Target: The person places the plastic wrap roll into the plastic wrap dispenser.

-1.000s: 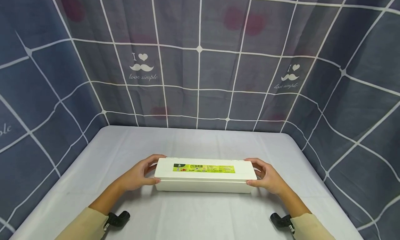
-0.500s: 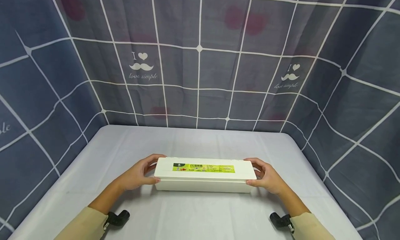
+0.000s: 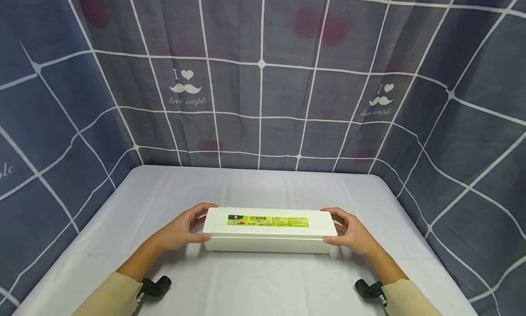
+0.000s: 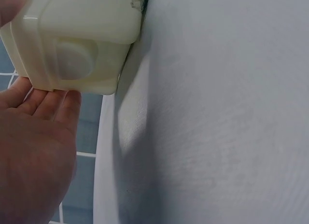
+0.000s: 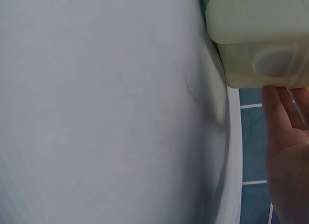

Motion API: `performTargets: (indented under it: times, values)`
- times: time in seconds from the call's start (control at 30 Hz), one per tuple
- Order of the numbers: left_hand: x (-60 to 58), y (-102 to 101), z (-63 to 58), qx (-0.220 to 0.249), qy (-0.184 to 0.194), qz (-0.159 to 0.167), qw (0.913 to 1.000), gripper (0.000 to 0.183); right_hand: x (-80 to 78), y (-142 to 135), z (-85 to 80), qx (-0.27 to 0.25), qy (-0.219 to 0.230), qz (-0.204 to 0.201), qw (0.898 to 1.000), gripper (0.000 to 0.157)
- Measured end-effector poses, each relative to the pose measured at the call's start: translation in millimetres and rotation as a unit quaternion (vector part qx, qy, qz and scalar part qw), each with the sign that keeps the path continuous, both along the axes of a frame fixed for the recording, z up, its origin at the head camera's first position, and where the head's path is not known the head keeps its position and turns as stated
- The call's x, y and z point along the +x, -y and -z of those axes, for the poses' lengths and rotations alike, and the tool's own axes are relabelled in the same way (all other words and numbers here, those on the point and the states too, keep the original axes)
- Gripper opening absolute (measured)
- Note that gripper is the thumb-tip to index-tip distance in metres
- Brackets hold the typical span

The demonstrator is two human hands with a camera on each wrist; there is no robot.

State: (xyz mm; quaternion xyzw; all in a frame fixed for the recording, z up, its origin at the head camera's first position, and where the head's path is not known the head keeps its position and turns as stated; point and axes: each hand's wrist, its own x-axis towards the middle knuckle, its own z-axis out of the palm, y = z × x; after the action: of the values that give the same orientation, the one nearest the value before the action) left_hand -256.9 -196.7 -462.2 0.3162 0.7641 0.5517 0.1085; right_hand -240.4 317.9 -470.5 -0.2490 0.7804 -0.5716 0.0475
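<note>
A long off-white cling film box [image 3: 269,244] lies crosswise on the table, lid down, a green and yellow label [image 3: 268,221] on top. My left hand [image 3: 179,231] grips its left end, thumb at the front corner and fingers behind. At the opposite end, my right hand [image 3: 355,236] holds it the same way. In the left wrist view, fingertips of the left hand [image 4: 36,147] touch the far side of the box [image 4: 91,16], whose end has a round recess. The right wrist view shows the right hand [image 5: 289,151] with fingers against the box [image 5: 260,16].
A white cloth covers the table [image 3: 263,284]. Dark blue-grey curtains [image 3: 238,92] with white grid lines stand behind and on both sides. Black wrist-worn devices [image 3: 156,287] sit at the beige sleeve cuffs.
</note>
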Motion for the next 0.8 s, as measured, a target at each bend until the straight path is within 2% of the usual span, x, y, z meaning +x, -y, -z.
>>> performTargets:
  times: [0.57, 0.8]
  values:
    - [-1.6, -3.0, 1.0, 0.003, 0.007, 0.010, 0.9999, 0.072, 0.3, -2.1, -2.8, 0.007, 0.002, 0.008, 1.000, 0.073]
    - [-1.1, 0.6, -2.7, 0.007, 0.007, 0.013, 0.9999, 0.073, -0.2, -1.0, 0.3, 0.002, -0.004, 0.000, 1.000, 0.074]
